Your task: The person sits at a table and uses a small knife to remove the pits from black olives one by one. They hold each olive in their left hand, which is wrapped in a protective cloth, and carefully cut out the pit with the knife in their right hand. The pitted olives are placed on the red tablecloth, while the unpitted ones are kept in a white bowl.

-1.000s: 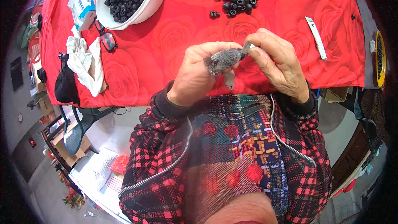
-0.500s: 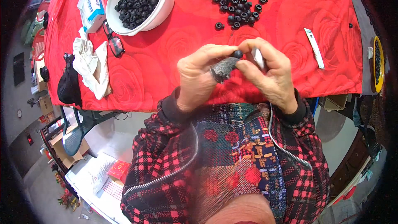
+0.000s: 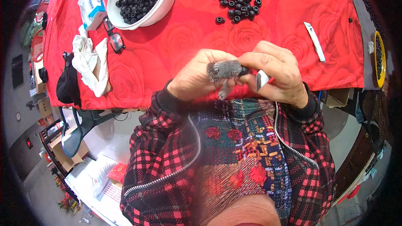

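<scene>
Both hands meet above the near edge of the red tablecloth, fingers closed. My left hand (image 3: 190, 75) holds a small round black part (image 3: 243, 71), its end showing between the two hands. A worn grey fabric finger cover (image 3: 225, 70) sits on a finger of that hand, and a pale loose end hangs beneath. My right hand (image 3: 278, 73) touches the black part with its fingertips. In the same hand is a small flat white blade-like piece (image 3: 262, 80), its dark-edged pointed tip toward me. Its far end is hidden in the palm.
Several like black parts (image 3: 237, 5) lie loose beyond my hands. A white bowl (image 3: 166, 1) full of them stands far left, near a tissue pack (image 3: 93, 6), glasses (image 3: 116, 42) and white gloves (image 3: 90, 65). A white strip (image 3: 315, 42) and a yellow-rimmed container (image 3: 380, 60) are right.
My hands have turned and come slightly nearer to me. The grey finger cover now faces up, and the black part has moved lower between the fingers. The view has shifted slightly.
</scene>
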`<act>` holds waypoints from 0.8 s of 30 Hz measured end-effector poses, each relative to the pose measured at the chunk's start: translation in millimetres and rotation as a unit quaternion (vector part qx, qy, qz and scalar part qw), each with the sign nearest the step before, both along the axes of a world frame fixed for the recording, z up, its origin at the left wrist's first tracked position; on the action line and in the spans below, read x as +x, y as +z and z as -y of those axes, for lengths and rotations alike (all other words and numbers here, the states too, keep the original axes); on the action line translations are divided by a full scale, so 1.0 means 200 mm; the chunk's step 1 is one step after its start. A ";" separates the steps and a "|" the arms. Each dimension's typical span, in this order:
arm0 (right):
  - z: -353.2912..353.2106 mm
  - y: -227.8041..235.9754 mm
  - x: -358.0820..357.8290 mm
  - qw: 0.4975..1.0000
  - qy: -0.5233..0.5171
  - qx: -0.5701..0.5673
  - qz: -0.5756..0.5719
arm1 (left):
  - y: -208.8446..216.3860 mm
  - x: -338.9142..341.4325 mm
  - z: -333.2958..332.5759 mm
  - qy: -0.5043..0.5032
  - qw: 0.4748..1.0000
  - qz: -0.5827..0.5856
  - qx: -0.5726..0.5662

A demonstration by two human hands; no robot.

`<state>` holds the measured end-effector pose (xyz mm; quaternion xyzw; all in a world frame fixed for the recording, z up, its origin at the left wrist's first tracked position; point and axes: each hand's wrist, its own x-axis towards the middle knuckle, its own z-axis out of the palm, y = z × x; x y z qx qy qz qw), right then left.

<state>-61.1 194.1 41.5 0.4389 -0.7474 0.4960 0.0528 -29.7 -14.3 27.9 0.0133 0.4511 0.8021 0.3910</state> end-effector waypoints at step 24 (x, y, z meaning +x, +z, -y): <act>-0.01 0.00 0.00 0.982 -0.112 0.009 0.153 | -0.02 0.01 -0.09 0.200 0.976 -0.034 0.076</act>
